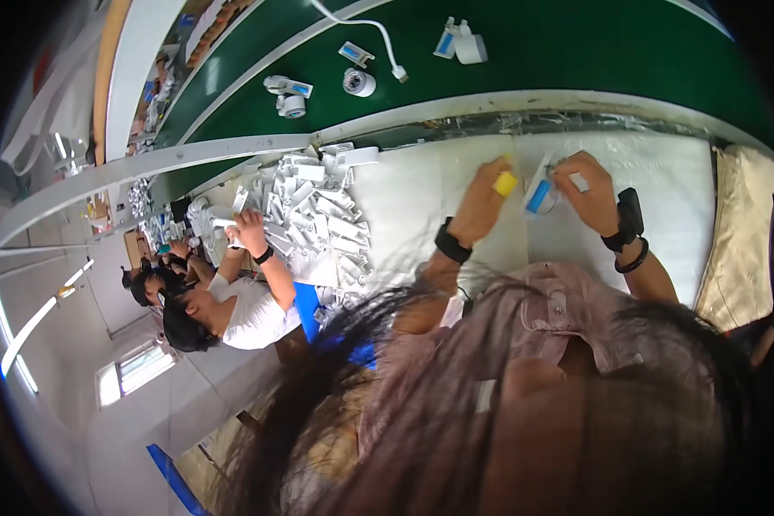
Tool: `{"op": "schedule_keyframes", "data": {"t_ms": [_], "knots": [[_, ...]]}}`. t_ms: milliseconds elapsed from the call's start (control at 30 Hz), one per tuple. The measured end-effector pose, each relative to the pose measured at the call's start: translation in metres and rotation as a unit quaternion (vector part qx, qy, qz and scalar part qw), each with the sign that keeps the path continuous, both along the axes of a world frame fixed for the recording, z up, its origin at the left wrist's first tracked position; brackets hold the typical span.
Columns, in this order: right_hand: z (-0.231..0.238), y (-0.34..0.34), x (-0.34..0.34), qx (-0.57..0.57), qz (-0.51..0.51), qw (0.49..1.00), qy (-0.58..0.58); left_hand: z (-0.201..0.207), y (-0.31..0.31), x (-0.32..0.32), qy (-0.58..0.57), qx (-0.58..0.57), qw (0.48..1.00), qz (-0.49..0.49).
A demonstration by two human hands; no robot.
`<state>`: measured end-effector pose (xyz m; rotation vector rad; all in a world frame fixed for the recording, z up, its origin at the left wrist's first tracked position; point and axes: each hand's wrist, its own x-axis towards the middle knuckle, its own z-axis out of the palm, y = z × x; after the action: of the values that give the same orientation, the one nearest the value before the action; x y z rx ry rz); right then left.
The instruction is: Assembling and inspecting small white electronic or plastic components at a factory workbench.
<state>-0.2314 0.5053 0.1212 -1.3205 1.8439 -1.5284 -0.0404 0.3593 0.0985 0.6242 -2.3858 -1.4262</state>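
Observation:
My right hand (586, 191) is closed on a flat white plastic piece with a blue patch (538, 196), pinching it by its right side above the white work surface (456, 249). Just left of that piece, my left hand (480, 205) has its fingers drawn together. A small bright yellow piece (505, 184) shows at its thumb side; whether it is held or worn on a finger I cannot tell. The left fingertips are partly hidden and stay apart from the white piece.
Left of my hands lies a big heap of white plastic parts (331, 211). Beyond a raised ledge, a green surface (559, 52) carries several small white devices (359, 82) and a white cable (378, 30). Another person (249, 310) works at the left. Beige cloth (740, 232) hangs at the right.

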Motion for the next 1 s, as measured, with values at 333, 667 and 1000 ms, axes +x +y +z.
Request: {"op": "schedule_keyframes", "data": {"t_ms": [333,667,1000], "knots": [[-0.044,-0.063,-0.154,0.009,-0.200,0.977,0.076,-0.085,-0.329,0.096,-0.157,-0.201,0.833,0.492],[-0.048,-0.070,-0.134,0.131,-0.140,0.938,0.289,-0.068,-0.458,0.060,-0.139,-0.261,0.797,0.526],[-0.060,-0.060,-0.116,0.194,-0.066,0.939,0.275,-0.074,-0.542,0.070,-0.197,-0.176,0.743,0.615]]}}
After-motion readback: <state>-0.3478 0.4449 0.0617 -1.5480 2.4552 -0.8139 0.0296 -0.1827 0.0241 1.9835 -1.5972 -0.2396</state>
